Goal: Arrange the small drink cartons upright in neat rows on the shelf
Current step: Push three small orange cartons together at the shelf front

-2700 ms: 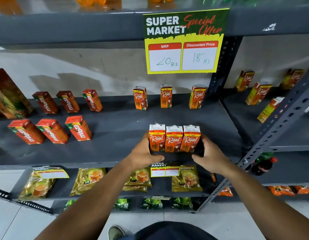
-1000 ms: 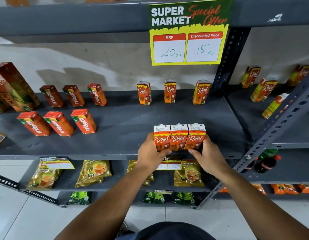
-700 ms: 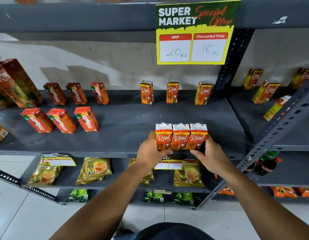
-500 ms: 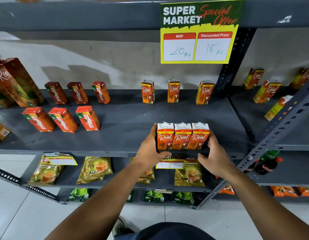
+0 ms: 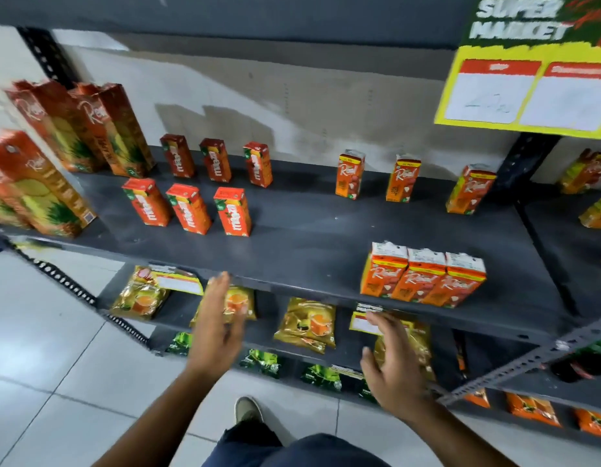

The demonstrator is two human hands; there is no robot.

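Observation:
Three orange Real cartons (image 5: 423,276) stand upright, pressed side by side, near the front edge of the dark grey shelf (image 5: 309,237). Three more Real cartons (image 5: 398,178) stand spaced apart at the back. Left of them, red Maaza cartons (image 5: 191,207) stand in two rows of three. My left hand (image 5: 218,325) hovers open below the shelf's front edge, holding nothing. My right hand (image 5: 391,362) is also open and empty, lower and to the right, in front of the shelf below.
Tall Real juice cartons (image 5: 73,136) stand at the shelf's left end. A yellow price sign (image 5: 524,82) hangs at the upper right. Tea packets (image 5: 307,323) lie on the lower shelf. A slotted metal upright (image 5: 524,362) crosses at the right. White floor tiles (image 5: 56,365) lie below.
Both hands have let go of the front row of three Real cartons and dropped below the shelf edge. The view has swung left, and the picture is blurred by motion.

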